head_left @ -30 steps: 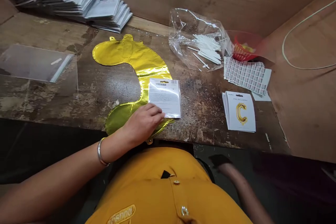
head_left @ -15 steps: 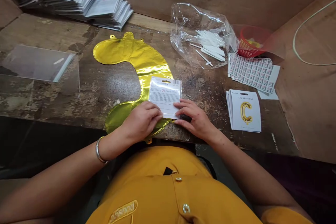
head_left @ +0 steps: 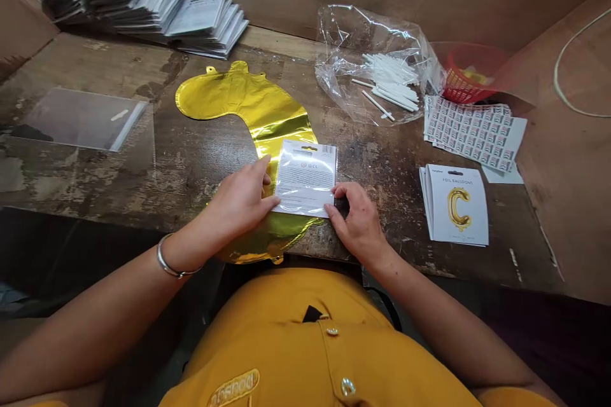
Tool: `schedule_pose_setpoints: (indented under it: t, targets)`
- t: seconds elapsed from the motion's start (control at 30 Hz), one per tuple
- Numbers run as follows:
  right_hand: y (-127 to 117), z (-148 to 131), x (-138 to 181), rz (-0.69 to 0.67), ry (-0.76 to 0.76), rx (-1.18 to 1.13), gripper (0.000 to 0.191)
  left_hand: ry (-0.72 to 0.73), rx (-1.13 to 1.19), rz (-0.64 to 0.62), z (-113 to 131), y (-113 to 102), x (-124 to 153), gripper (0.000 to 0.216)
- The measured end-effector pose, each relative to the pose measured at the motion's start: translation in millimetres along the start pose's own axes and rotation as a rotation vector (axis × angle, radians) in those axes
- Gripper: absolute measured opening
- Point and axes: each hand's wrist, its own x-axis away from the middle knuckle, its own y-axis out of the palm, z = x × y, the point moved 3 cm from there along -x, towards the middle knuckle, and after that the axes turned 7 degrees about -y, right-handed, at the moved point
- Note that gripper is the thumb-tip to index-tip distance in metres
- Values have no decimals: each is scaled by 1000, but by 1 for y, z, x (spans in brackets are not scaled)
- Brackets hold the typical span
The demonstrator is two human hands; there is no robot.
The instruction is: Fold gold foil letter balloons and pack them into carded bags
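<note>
A flat gold foil balloon lies on the worn wooden table, curving toward its near edge. A white printed card rests face down on the balloon's lower part. My left hand pinches the card's left edge, thumb against the side, and rests on the foil. My right hand grips the card's lower right corner with curled fingers. Both hands hold the card down on the balloon.
A stack of "C" foil balloon cards lies to the right, with sticker sheets behind. A clear bag of white straws and a red basket sit farther back. Stacked packets fill the back left; clear sleeves lie left.
My right hand came up from below the table onto the card's lower right corner. My left hand shifted up along the card's left edge. The view shifted slightly.
</note>
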Motion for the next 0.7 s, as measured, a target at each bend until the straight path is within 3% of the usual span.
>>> schedule_pose_setpoints:
  t: [0.13,0.23,0.27,0.33,0.37,0.43,0.53,0.63,0.7]
  targets:
    - [2,1,2,9,12,14,11,-67,277,-137,3,5,-10,55]
    - [-8,5,0,111,93,-31,34,-179,621,-132,8,16,-12,67]
    - [-13,8,-2,132,150,-105,44,-180,753,-152,9,19,-11,69]
    - [-17,12,-8,39,279,-369,52,-84,896,-170,12,20,-8,64]
    - [-18,12,-12,-36,334,-506,51,-32,877,-128,13,16,-6,59]
    - [-19,8,-22,-115,405,-696,48,73,667,82,16,2,3,52]
    - [-17,-4,-41,-23,447,-788,49,338,90,399,34,-17,20,55]
    - [-3,-21,-57,-105,374,-815,48,621,-329,434,45,-25,20,41]
    - [5,-27,-60,-152,224,-694,49,658,-400,455,32,-39,1,30]
